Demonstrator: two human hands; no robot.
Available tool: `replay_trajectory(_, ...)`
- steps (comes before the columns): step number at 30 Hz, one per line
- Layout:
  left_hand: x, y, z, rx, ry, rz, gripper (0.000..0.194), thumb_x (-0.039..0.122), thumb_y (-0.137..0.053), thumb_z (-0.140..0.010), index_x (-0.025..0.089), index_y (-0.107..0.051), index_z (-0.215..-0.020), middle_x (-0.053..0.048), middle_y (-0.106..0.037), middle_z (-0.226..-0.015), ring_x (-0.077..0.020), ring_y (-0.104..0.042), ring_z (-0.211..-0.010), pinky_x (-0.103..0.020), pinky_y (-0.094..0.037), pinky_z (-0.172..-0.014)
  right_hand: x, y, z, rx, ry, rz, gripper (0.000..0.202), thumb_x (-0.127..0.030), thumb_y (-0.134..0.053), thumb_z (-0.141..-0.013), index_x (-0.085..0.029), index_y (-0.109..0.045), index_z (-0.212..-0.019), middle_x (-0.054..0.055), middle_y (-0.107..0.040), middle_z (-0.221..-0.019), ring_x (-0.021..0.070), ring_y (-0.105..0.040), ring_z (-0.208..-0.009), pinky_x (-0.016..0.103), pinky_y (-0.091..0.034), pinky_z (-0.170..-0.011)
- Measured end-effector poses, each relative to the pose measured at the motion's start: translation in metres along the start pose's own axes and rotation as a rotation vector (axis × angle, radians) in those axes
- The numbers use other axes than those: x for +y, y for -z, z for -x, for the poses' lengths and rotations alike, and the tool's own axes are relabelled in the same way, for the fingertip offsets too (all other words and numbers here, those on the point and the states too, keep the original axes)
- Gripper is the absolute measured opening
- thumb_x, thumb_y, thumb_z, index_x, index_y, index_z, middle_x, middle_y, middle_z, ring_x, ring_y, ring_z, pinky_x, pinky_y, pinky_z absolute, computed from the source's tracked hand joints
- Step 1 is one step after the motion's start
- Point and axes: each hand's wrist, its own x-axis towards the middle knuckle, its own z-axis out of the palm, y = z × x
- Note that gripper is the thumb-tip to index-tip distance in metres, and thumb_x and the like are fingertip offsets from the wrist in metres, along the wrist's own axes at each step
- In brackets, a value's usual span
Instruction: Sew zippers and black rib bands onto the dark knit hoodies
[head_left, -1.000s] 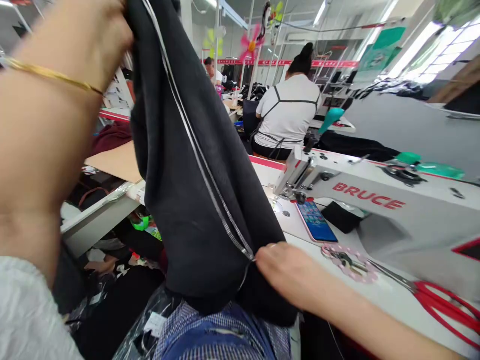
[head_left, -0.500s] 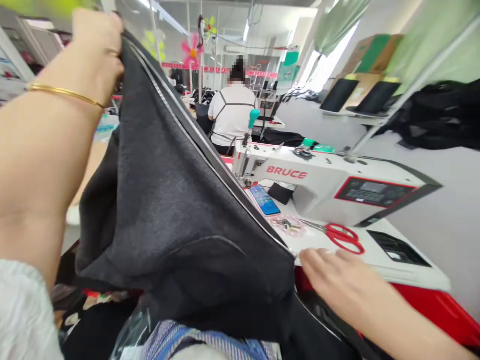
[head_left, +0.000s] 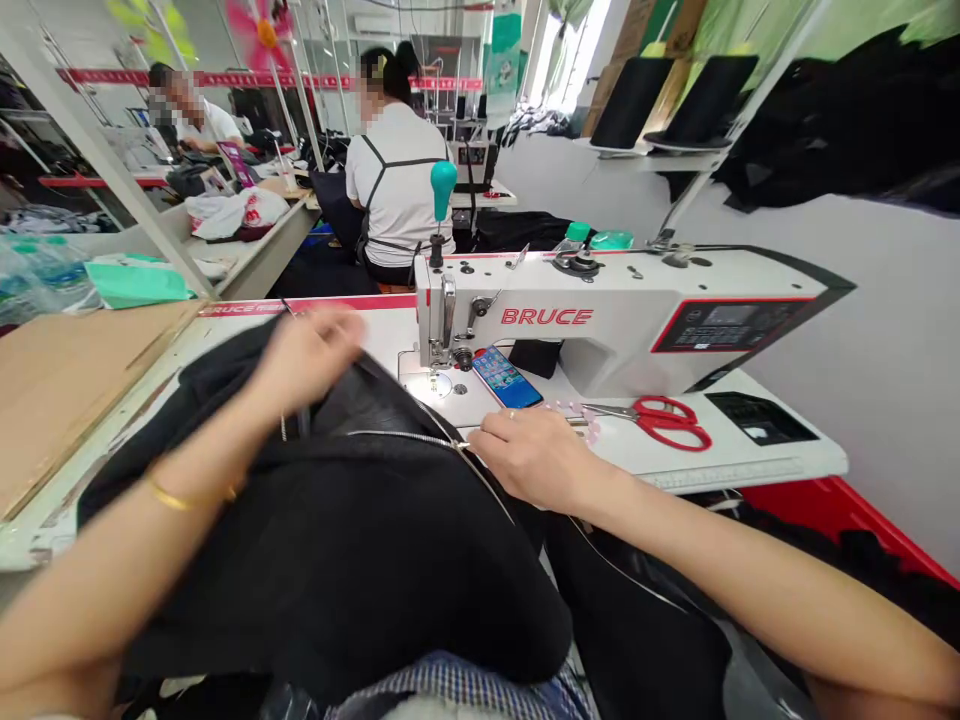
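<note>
A black garment (head_left: 360, 560) with a silver-toothed zipper (head_left: 409, 435) lies across my lap and the front of the sewing table. My right hand (head_left: 536, 455) is closed at the zipper pull (head_left: 463, 445), where two rows of teeth meet. My left hand (head_left: 311, 350), blurred by motion, has curled fingers at the garment's upper edge, left of the sewing machine's needle. From there the edge runs straight to the pull. Between the tooth rows the zipper gapes, showing dark lining. More black cloth with a zipper line hangs below my right forearm.
A white BRUCE sewing machine (head_left: 600, 320) stands behind the garment. A phone (head_left: 506, 377) and red-handled scissors (head_left: 671, 422) lie on its table. Black thread cones (head_left: 634, 100) stand at upper right, brown board (head_left: 82, 390) at left. Two people sit farther back, one nearer (head_left: 405, 180).
My left hand has come down and right from high at the left, and the stretched garment has dropped and folded. My right hand has moved left and up in view. The camera view has shifted.
</note>
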Motion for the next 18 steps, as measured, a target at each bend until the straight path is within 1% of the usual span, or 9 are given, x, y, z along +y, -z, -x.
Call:
replay_trajectory(2,0.007,-0.035,0.018,-0.145,-0.128,0.007,0.026,0.039,-0.051,-0.081,0.016,-0.063,-0.081,-0.002,-0.062,-0.078,-0.0153,-0.057,-0.077,-0.029,-0.044,-0.075,0.002,-0.005,-0.009,-0.043,-0.009,-0.04,0.019,-0.013,-0.045,-0.082,-0.017,-0.057,-0.069,0.0,-0.053,-0.064,0.0117,-0.043,-0.055,0.028,-0.02,-0.051)
replay_trajectory(3,0.01,-0.049,0.025,-0.192,-0.184,-0.012,0.028,0.042,-0.052,-0.079,0.017,-0.064,-0.079,-0.002,-0.063,-0.076,-0.0167,-0.057,-0.077,-0.029,-0.043,-0.076,0.002,-0.007,-0.012,-0.065,-0.012,-0.056,0.018,-0.014,-0.045,-0.082,-0.018,-0.058,-0.07,0.0,-0.054,-0.065,0.0115,-0.044,-0.056,0.028,-0.02,-0.051)
replay_trajectory(4,0.012,-0.061,0.031,-0.222,-0.216,-0.034,0.03,0.044,-0.053,-0.078,0.017,-0.065,-0.078,-0.004,-0.063,-0.076,-0.018,-0.056,-0.078,-0.03,-0.042,-0.076,0.003,-0.009,-0.013,-0.075,-0.016,-0.066,0.018,-0.015,-0.045,-0.083,-0.018,-0.058,-0.071,0.0,-0.054,-0.066,0.0113,-0.044,-0.056,0.028,-0.02,-0.051)
replay_trajectory(6,0.013,-0.076,0.035,-0.297,-0.197,-0.03,0.032,0.045,-0.049,-0.079,0.016,-0.063,-0.079,-0.004,-0.062,-0.074,-0.0177,-0.055,-0.073,-0.028,-0.04,-0.069,0.003,-0.013,-0.014,-0.04,-0.021,-0.055,0.019,-0.017,-0.045,-0.084,-0.018,-0.058,-0.071,-0.001,-0.053,-0.065,0.011,-0.043,-0.056,0.028,-0.02,-0.051)
replay_trajectory(8,0.01,-0.081,0.032,-0.448,-0.098,0.11,0.03,0.042,-0.048,-0.079,0.015,-0.058,-0.07,0.0,-0.056,-0.062,-0.0124,-0.049,-0.059,-0.023,-0.034,-0.056,0.002,-0.019,-0.015,0.056,-0.009,0.0,0.019,-0.015,-0.045,-0.083,-0.017,-0.058,-0.07,-0.001,-0.05,-0.061,0.0111,-0.041,-0.054,0.028,-0.021,-0.052)
replay_trajectory(10,0.005,-0.082,0.027,-0.595,0.013,0.32,0.031,0.04,-0.051,-0.076,0.015,-0.047,-0.058,0.005,-0.041,-0.052,-0.0078,-0.035,-0.049,-0.02,-0.025,-0.047,-0.001,-0.027,-0.016,0.175,0.023,0.057,0.018,-0.013,-0.045,-0.082,-0.016,-0.058,-0.07,-0.001,-0.047,-0.058,0.0113,-0.039,-0.054,0.028,-0.021,-0.052)
replay_trajectory(13,-0.002,-0.079,0.023,-0.694,0.124,0.561,0.037,0.039,-0.056,-0.071,0.015,-0.034,-0.053,0.007,-0.025,-0.05,-0.0058,-0.022,-0.048,-0.021,-0.017,-0.045,-0.007,-0.038,-0.02,0.302,0.059,0.094,0.016,-0.012,-0.045,-0.081,-0.015,-0.058,-0.073,-0.002,-0.045,-0.057,0.0114,-0.037,-0.054,0.028,-0.021,-0.052)
replay_trajectory(16,-0.005,-0.075,0.022,-0.761,0.181,0.688,0.039,0.042,-0.061,-0.067,0.015,-0.035,-0.054,0.007,-0.024,-0.051,-0.0057,-0.019,-0.05,-0.021,-0.014,-0.046,-0.011,-0.044,-0.02,0.358,0.033,0.084,0.013,-0.012,-0.046,-0.082,-0.015,-0.058,-0.076,-0.002,-0.045,-0.057,0.0111,-0.036,-0.053,0.028,-0.021,-0.052)
replay_trajectory(18,-0.003,-0.073,0.021,-0.772,0.233,0.793,0.037,0.045,-0.061,-0.066,0.014,-0.043,-0.058,0.006,-0.032,-0.054,-0.0061,-0.025,-0.051,-0.02,-0.019,-0.047,-0.012,-0.045,-0.018,0.372,0.036,0.074,0.012,-0.013,-0.047,-0.082,-0.015,-0.057,-0.074,-0.002,-0.044,-0.056,0.0111,-0.035,-0.053,0.028,-0.021,-0.052)
